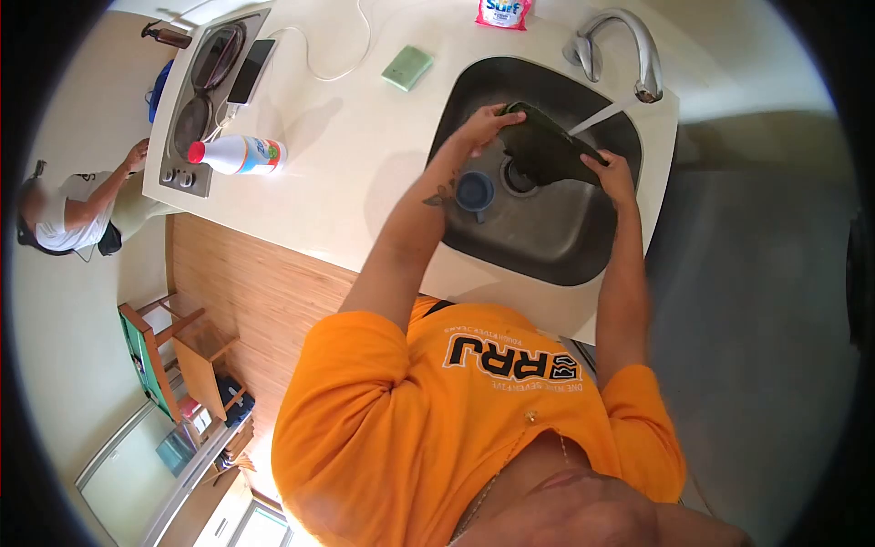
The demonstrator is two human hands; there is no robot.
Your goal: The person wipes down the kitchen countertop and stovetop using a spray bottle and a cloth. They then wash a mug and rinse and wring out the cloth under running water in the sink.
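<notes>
A dark green piece of cloth (551, 150) is stretched between my two hands over the sink (570, 246). My left hand (488, 125) is closed on its upper left corner, thumb on top. At the other end my right hand (612, 173) pinches the right edge. Water runs from the curved faucet (649, 68) in a slanting stream onto the cloth. Below my left hand, a blue mug (474, 191) stands in the basin, beside the drain (519, 178), which the cloth partly covers.
On the counter are a green sponge-like block (407, 68), a pink Surf packet (503, 13), a white bottle with a red cap (239, 154) and a phone (252, 73) on a cable by the stove (193, 118). Another person (82, 214) is at the far left.
</notes>
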